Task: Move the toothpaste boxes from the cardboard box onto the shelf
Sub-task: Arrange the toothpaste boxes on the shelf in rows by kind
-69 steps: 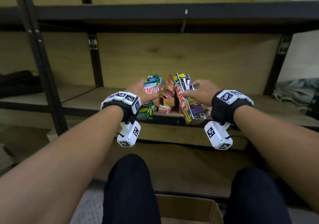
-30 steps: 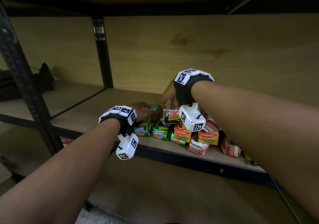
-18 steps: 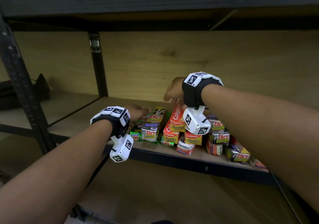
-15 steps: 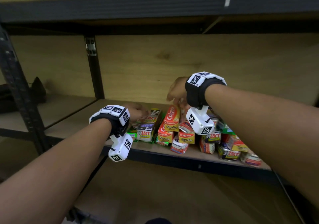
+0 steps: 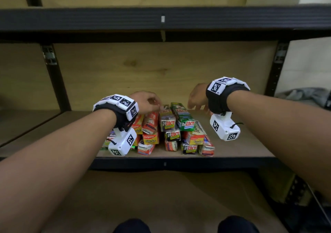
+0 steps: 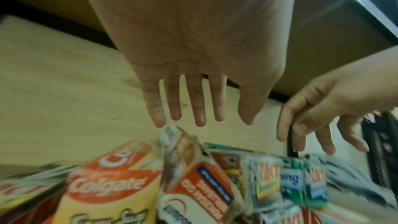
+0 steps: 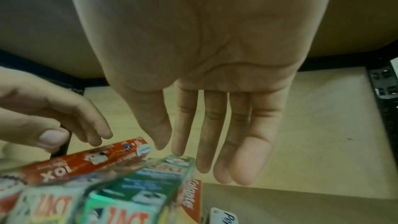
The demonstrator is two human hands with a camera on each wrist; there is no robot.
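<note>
A pile of toothpaste boxes [image 5: 168, 130], red, yellow and green, lies in the middle of the wooden shelf board [image 5: 241, 148]. My left hand [image 5: 157, 105] hovers over the pile's back left with straight fingers [image 6: 200, 108] and holds nothing; a red Colgate box [image 6: 112, 185] lies just under it. My right hand [image 5: 193, 107] hangs over the back right, just above a green Zact box [image 7: 137, 192], with its fingers [image 7: 213, 125] straight and empty. Beside that box lies a red box [image 7: 86, 161]. The cardboard box is out of view.
A black shelf beam [image 5: 161, 19] runs overhead, with black uprights at the left [image 5: 55, 78] and right [image 5: 275, 71]. Grey cloth [image 5: 308, 94] lies on the shelf far right. A lower board [image 5: 161, 197] sits below, and my knees [image 5: 130, 225] show at the bottom edge.
Both hands carried a box to the shelf, laid them on the pile and let go. The right hand has moved to the pile's right side, and both hands now hover empty.
</note>
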